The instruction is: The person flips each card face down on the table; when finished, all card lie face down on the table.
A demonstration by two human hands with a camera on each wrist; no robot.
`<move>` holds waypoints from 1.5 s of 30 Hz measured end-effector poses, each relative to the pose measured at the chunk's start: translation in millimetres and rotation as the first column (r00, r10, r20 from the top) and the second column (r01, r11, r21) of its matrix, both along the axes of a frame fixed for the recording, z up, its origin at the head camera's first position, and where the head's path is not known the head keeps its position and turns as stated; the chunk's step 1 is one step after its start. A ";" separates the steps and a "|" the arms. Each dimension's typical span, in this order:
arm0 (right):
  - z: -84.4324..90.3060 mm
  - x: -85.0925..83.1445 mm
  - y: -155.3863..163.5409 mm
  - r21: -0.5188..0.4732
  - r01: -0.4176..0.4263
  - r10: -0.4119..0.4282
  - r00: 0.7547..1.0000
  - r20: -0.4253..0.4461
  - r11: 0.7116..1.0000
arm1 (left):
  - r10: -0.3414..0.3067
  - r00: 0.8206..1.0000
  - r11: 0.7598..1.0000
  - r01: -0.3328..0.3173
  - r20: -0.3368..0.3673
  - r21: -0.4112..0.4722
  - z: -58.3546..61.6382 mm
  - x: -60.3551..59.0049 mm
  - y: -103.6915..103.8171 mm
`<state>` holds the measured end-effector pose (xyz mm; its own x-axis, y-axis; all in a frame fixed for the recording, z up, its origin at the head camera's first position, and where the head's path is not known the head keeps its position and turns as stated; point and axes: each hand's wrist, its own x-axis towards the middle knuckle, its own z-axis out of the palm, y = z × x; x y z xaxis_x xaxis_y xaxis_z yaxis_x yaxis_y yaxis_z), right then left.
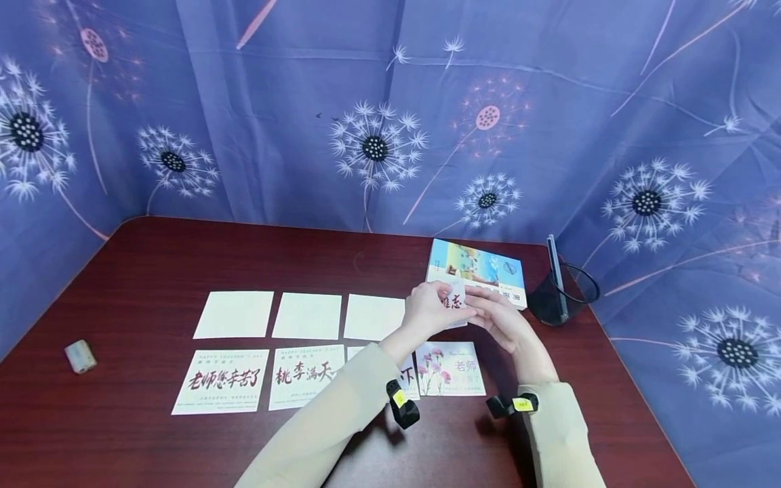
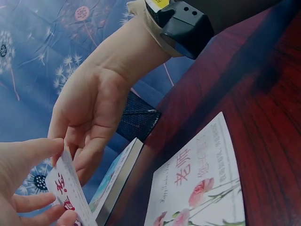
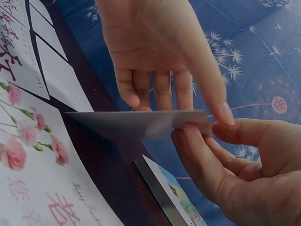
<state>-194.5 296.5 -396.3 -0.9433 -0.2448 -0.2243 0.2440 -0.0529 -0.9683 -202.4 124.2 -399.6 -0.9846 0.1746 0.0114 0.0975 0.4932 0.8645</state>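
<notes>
Raised above the table, a white card with red brush characters stands between both hands. My left hand holds it by one side, thumb at the near edge and fingertips against its face. My right hand pinches the other side; in the right wrist view its fingers touch the card's surface near the corner, and the thumbs of both hands almost meet there. Below the hands lies a card with pink flowers, which also shows in the left wrist view. Sleeves partly cover a lettered card.
Left of the hands, blank white cards form a row above lettered cards. Behind the hands lies a blue-and-white book or box. A black mesh pen holder stands right of it. A small whitish object lies far left.
</notes>
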 end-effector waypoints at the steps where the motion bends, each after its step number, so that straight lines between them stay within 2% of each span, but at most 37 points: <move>1: 0.4 0.0 -1.2 -0.010 0.008 -0.008 1.000 0.003 1.000 | -0.001 1.000 1.000 0.001 -0.011 -0.005 1.4 0.6 -0.9; 5: 0.9 -0.7 -5.5 -0.047 0.009 -0.009 1.000 -0.007 0.999 | -0.002 0.999 1.000 0.002 -0.038 0.003 6.7 1.6 -4.8; 8: 1.0 -1.1 -8.7 -0.080 -0.006 0.004 0.999 -0.036 0.997 | 0.011 0.999 1.000 -0.010 -0.033 0.028 9.4 0.9 -7.9; 17: -0.1 -1.9 -13.7 -0.183 -0.069 0.061 0.997 -0.052 0.981 | 0.048 0.996 0.995 -0.042 -0.072 0.087 11.0 -2.7 -13.8; 22: -2.9 -3.6 -13.8 -0.161 -0.068 0.063 0.997 -0.037 0.985 | 0.103 0.991 0.991 -0.095 -0.086 0.096 13.6 -1.8 -20.7; 29: -5.4 -6.2 -10.7 -0.092 -0.036 0.035 0.999 -0.016 0.995 | 0.147 0.978 0.986 -0.134 -0.148 0.099 13.8 -2.2 -34.2; 36: -4.7 -5.7 -7.2 -0.079 -0.016 0.016 1.000 -0.006 0.997 | 0.200 0.971 0.977 -0.187 -0.133 0.106 4.0 -5.6 -44.4; 45: -2.2 -5.9 -2.3 -0.131 0.006 -0.009 1.000 -0.024 0.991 | 0.245 0.969 0.967 -0.241 -0.042 0.078 -22.7 -6.9 -50.9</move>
<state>-200.4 294.2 -398.4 -0.9499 -0.2635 -0.1679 0.2198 -0.1817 -0.9585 -209.3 73.2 -422.3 -0.9951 -0.0730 0.0663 0.0270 0.4443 0.8955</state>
